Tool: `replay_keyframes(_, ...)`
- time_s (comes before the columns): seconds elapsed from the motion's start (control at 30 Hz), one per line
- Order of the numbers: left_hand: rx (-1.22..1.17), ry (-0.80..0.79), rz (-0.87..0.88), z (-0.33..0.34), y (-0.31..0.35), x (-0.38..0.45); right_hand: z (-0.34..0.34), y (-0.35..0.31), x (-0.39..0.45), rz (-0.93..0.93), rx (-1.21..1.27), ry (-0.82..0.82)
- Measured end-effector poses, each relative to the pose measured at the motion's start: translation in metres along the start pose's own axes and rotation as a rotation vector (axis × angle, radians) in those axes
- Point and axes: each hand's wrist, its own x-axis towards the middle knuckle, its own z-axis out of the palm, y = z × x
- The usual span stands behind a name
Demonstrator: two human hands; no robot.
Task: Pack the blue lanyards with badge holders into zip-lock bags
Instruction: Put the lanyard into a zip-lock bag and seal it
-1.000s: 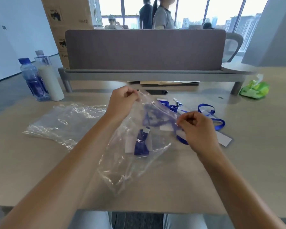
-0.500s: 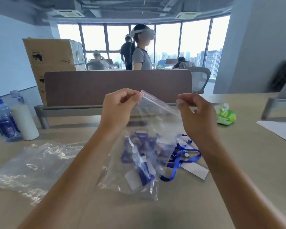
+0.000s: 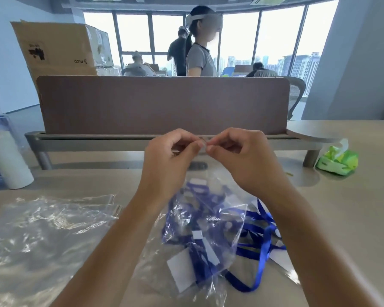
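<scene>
Both hands up at the bag's mouth — left hand (image 3: 171, 160) and right hand (image 3: 242, 160) meeting fingertip to fingertip, each grip pinching the top edge of the zip-lock bag (image 3: 200, 229) at about its middle. Fingers curled, thumbs pressed against forefingers on the seal strip. Looks like the zip being pressed closed, though hard to tell how much of the track is already mated.

Hanging below the pinch, thin clear film, crinkled and glossy — soft, light, probably slippery. Best held right there on the stiffer zip strip, not on the film, which would likely just stretch and slide.

Inside, a bundle of blue lanyards (image 3: 197, 247) with white-carded badge holders (image 3: 182, 271), slumped to the bottom and resting on the tabletop (image 3: 341, 218). Floppy ribbon, flat semi-stiff cards; little weight, by the look.

Further out, loose lanyards (image 3: 262, 247) trailing just right of the bag, not yet packed. Off to the left, spare empty bags (image 3: 42, 231) lying flat.
</scene>
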Motion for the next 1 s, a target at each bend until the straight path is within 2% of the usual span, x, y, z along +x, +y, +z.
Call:
replay_keyframes(0.27, 0.05, -0.129, 0.041, 0.002, -0.005, 0.005, -0.003, 0.007, 0.004, -0.03, -0.103, -0.053)
replay_keyframes(0.4, 0.018, -0.156, 0.046, 0.001, 0.0, 0.004, -0.013, 0.005, 0.001, -0.011, -0.059, -0.057)
replay_keyframes(0.6, -0.075, -0.155, 0.02, 0.001, 0.006, 0.002, -0.021, 0.001, -0.001, -0.045, -0.059, -0.093)
replay_keyframes(0.87, 0.013, -0.142, 0.025, 0.0, -0.002, 0.005, -0.012, 0.007, 0.003, -0.021, -0.053, -0.089)
replay_keyframes(1.0, -0.032, -0.138, -0.013, 0.001, -0.001, 0.004, -0.014, 0.009, 0.004, -0.025, -0.068, -0.122)
